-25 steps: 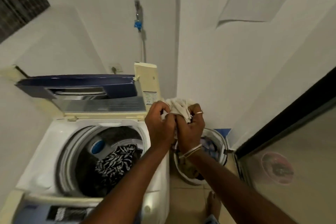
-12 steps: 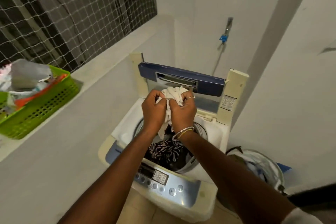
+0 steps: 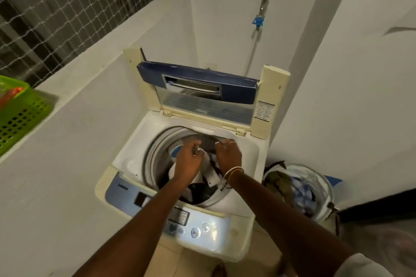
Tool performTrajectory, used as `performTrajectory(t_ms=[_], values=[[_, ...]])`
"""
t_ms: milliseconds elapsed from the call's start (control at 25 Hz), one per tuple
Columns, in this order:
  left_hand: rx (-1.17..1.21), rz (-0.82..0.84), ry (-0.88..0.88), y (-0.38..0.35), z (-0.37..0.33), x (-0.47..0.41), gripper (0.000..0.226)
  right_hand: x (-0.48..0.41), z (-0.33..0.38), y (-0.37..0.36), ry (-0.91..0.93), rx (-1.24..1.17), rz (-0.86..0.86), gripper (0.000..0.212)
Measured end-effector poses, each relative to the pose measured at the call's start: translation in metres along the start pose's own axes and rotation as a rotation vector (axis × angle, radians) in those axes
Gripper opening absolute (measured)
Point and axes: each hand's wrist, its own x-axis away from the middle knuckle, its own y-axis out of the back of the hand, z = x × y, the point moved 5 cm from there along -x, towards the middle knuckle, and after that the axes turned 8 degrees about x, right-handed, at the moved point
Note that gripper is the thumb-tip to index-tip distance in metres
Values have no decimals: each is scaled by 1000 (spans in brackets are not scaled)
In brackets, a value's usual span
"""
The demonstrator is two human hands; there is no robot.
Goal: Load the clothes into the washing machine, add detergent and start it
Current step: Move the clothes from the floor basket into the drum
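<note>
The top-loading washing machine [image 3: 132, 157] stands open, its blue lid [image 3: 198, 87] propped upright at the back. Both my hands are down in the mouth of the drum [image 3: 155, 153]. My left hand [image 3: 188, 162] pinches a white garment [image 3: 208, 179], which hangs under my hands onto dark patterned clothes inside the drum. My right hand [image 3: 228, 156], with bangles at the wrist, has curled fingers on the same garment's far edge. The control panel [image 3: 195, 229] with its buttons faces me at the front.
A white mesh laundry basket [image 3: 324, 186] with more clothes stands on the floor right of the machine. A green plastic basket [image 3: 24, 117] sits on the ledge at far left. A tap with a blue fitting [image 3: 258, 21] is on the back wall.
My hands have dropped from chest height in front of the lid into the drum, carrying the white garment down, and have moved slightly apart. The view has turned left from the floor basket towards the machine.
</note>
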Motion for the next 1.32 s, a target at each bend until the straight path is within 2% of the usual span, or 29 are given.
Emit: performTrajectory(t_ms=[120,200,320,440,640,800,880,920,1000,1080,1160,1240,1320], values=[[82,29,-134,-71,-37,12,13,-8,-33,48,-39,-154,-199,11],[84,76,-190,-123,-57,17,11,-13,-60,83,-93,-222,-307,8],[86,172,-215,-203,-77,25,10,-32,-116,129,-188,-249,-363,6],[78,282,-192,-279,-71,30,11,-55,-182,162,-291,-218,-387,12],[-45,425,-112,-397,-26,22,18,-96,-293,190,-411,-150,-281,19],[-173,513,-24,-465,40,-3,21,-136,-383,168,-498,-41,-126,23],[-243,557,1,-492,83,-14,26,-160,-427,150,-501,69,-72,27],[-263,580,-3,-502,104,-17,28,-173,-447,138,-440,150,-74,27],[-286,621,-33,-519,144,-17,41,-200,-492,104,-294,292,-39,30],[-373,704,31,-534,197,-10,75,-225,-535,65,-261,236,113,53],[-538,747,57,-547,243,-2,113,-243,-559,38,-169,216,182,76],[-740,730,20,-559,277,5,126,-257,-570,13,-129,253,238,99],[-833,657,16,-563,294,5,124,-269,-575,-3,-198,294,337,108]])
